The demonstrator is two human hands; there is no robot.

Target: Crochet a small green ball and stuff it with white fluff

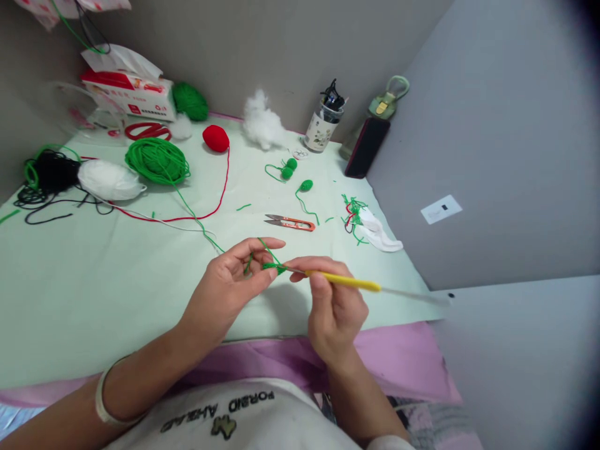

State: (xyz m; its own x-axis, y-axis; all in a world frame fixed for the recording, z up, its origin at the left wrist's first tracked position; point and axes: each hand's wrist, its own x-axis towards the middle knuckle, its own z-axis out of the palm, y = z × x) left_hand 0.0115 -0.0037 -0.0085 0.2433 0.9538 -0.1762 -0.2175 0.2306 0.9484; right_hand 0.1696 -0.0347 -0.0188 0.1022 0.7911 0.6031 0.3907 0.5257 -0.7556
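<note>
Near the front edge of the pale green table [140, 275], my left hand [222, 287] pinches the small green yarn piece [275, 268]; my right hand [338, 312] pinches the slim yellow-handled metal hook [351, 282].

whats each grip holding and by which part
The right grip holds a crochet hook by the front of its yellow handle; the left grip pinches small green crochet work, exact spot too small to tell.

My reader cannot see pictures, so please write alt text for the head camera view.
The left hand pinches a small green yarn piece while the right hand holds a yellow-handled tool against it. Beyond them, a pale green tabletop holds small scissors, red yarn, green yarn, white yarn and a tissue box.
</note>
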